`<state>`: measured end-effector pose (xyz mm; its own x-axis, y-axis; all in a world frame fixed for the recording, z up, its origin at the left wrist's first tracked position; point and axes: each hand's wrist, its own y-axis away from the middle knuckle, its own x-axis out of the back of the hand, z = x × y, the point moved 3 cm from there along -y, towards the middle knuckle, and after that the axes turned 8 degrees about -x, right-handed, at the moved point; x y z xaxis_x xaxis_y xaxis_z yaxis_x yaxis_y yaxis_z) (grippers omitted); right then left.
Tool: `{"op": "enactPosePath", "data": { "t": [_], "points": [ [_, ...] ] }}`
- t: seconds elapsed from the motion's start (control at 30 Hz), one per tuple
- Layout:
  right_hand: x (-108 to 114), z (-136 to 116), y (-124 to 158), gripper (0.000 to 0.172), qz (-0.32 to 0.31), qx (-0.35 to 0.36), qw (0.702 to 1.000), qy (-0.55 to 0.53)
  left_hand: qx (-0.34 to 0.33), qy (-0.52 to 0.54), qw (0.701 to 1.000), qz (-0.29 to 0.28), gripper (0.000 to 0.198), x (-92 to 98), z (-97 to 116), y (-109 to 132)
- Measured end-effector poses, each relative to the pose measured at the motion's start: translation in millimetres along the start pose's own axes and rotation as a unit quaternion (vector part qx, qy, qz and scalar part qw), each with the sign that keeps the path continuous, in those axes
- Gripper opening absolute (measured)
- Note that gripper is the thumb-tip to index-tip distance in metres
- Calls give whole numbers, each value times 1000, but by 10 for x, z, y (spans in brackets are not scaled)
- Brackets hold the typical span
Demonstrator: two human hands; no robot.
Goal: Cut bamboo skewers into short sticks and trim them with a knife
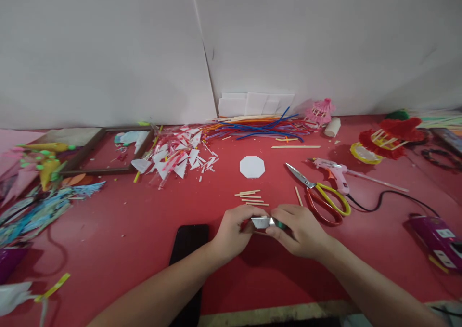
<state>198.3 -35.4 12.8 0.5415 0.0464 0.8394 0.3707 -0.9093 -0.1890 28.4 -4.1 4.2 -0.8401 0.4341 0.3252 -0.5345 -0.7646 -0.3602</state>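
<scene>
My right hand (pixel 298 230) is closed round a green-handled craft knife (pixel 262 222), its wide metal blade pointing left toward my other hand. My left hand (pixel 234 228) has its fingers bent round a thin wooden stick (pixel 263 233) that runs beneath the blade. Just beyond my hands, several short wooden sticks (pixel 251 197) lie in a loose row. A white octagonal card (pixel 251 167) rests flat farther back on the red table (pixel 144 221). One more short stick (pixel 298 196) lies by the scissors.
Scissors (pixel 321 192) and a pink glue gun (pixel 335 173) with a black cord lie right. A black phone (pixel 191 245) sits under my left forearm. Paper scraps (pixel 176 158), pipe cleaners (pixel 260 127) and a wooden frame (pixel 104 172) are behind. A purple power strip (pixel 435 238) is far right.
</scene>
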Motion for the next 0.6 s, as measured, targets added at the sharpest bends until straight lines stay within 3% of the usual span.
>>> {"op": "enactPosePath", "data": {
  "t": [0.27,0.6],
  "points": [
    [18,-3,-1,29,-20,-9,999,-40,-10,6,1000,-24,29,-41,6,12],
    [28,-17,-5,29,-10,-4,1000,-24,47,35,998,25,34,-32,-26,19]
  ]
}}
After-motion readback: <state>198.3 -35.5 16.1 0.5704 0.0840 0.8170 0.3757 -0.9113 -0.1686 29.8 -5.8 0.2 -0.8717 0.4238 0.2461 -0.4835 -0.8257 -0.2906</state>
